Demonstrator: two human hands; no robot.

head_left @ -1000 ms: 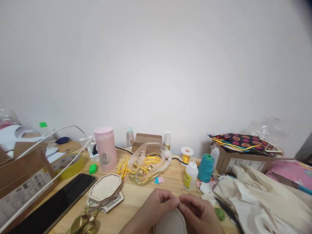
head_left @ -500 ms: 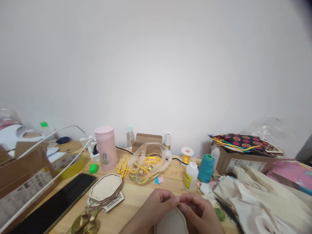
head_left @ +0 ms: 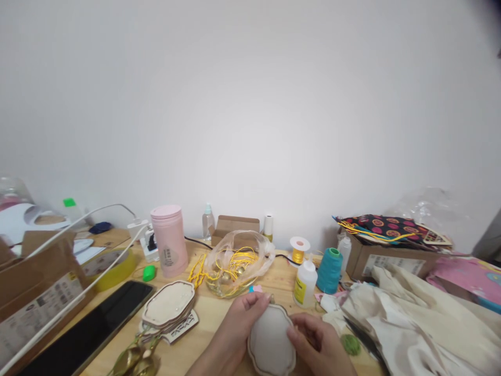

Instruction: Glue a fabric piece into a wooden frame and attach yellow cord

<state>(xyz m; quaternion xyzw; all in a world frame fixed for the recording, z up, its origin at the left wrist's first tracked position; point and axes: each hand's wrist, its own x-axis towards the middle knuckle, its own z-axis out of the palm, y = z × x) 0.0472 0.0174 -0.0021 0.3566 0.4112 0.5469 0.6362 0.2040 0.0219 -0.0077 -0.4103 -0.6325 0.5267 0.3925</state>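
A pale scalloped plaque point(head_left: 273, 342) with a brown edge is held upright between my two hands at the bottom centre. My left hand point(head_left: 245, 326) grips its upper left edge, thumb near the top. On the right edge, my right hand point(head_left: 313, 337) pinches it between thumb and curled fingers. A small loop shows at the plaque's top. Similar plaques point(head_left: 169, 303) lie stacked to the left, with brass bells point(head_left: 135, 360) on green cords in front of them.
A black phone point(head_left: 90, 329), a pink tumbler point(head_left: 169, 240) and yellow tape point(head_left: 109, 269) are on the left. Behind my hands are a plastic bag point(head_left: 238, 263) of yellow cord, a glue bottle point(head_left: 305, 284) and teal thread point(head_left: 329, 270). Cream cloth point(head_left: 415, 313) covers the right.
The plaque has risen and more of its face shows. My left hand has moved up slightly at its edge, while my right hand has shifted from the top down to the right side.
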